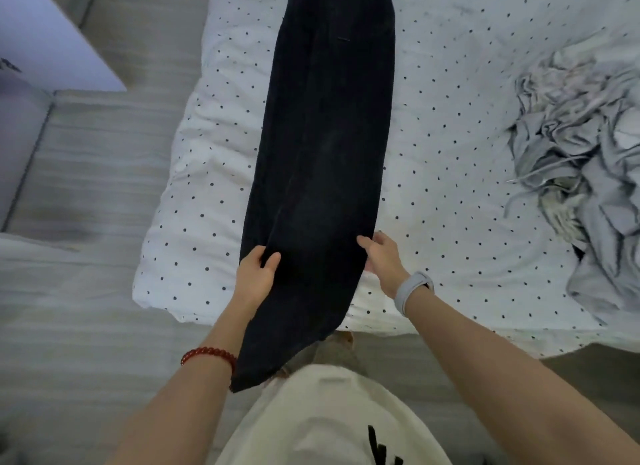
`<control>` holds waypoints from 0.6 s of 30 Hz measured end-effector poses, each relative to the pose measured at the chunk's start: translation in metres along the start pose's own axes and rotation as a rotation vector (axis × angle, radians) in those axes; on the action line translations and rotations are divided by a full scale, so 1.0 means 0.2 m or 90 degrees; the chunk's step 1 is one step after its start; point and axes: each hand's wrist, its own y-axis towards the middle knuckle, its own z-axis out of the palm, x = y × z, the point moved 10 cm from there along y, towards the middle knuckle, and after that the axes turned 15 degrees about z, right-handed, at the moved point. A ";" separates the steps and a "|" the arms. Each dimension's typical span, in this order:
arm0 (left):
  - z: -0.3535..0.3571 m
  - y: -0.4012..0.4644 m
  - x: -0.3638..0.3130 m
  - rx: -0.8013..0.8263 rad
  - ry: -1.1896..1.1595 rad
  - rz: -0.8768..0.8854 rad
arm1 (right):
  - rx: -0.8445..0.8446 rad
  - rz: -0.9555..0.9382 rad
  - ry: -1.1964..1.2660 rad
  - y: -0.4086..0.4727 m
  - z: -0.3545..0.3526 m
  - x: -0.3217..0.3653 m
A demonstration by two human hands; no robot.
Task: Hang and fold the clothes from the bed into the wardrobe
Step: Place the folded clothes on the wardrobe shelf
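The left hand point(257, 274) pinches the left edge of the black trousers point(323, 153), thumb on top of the cloth and fingers curled under it. A string of red beads point(207, 355) circles that wrist. The right hand point(381, 256) grips the trousers' right edge, thumb laid on the dark fabric and the other fingers tucked beneath or behind it; how tightly they close cannot be told. A pale grey watch band point(414, 289) wraps the right wrist.

The trousers are a long, narrow shape of heavy, matte, denim-like cloth, folded lengthwise and stretched flat up the middle of the bed point(450, 118). Their near end hangs off the bed's edge toward the person, down past the left forearm, while the far end runs out of view at the top. A short pale-edged mark sits on the cloth near the far end; it is too small to read.

The bed cover under the trousers is white cotton, softly creased, dotted with small dark spots. Right of the trousers, well apart from them, a crumpled heap of light grey garments point(581, 159) lies on the bed, all folds and loose cords. Left of the trousers, beyond the bed's edge, is pale striped floor point(86, 187).

Below the trousers the person's cream top point(322, 419) shows, with part of a black printed mark that is cut off and unreadable.
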 end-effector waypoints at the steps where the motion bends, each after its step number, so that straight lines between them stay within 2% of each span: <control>1: 0.02 -0.01 -0.01 0.014 -0.047 -0.017 | 0.039 0.009 0.029 -0.01 0.01 -0.04; 3: 0.07 -0.04 -0.03 0.058 -0.136 -0.056 | 0.105 0.048 0.060 -0.04 0.04 -0.13; 5: 0.09 -0.07 -0.06 0.104 -0.190 -0.073 | 0.126 0.064 0.045 -0.06 0.06 -0.18; 10: -0.02 -0.06 -0.15 0.158 -0.210 -0.022 | 0.135 0.003 0.069 -0.20 0.10 -0.17; 15: -0.17 -0.06 -0.06 0.169 -0.089 -0.001 | 0.099 -0.082 -0.048 -0.35 0.10 -0.21; 18: -0.18 -0.03 0.05 0.173 0.020 0.018 | 0.011 -0.085 -0.146 -0.30 0.13 -0.27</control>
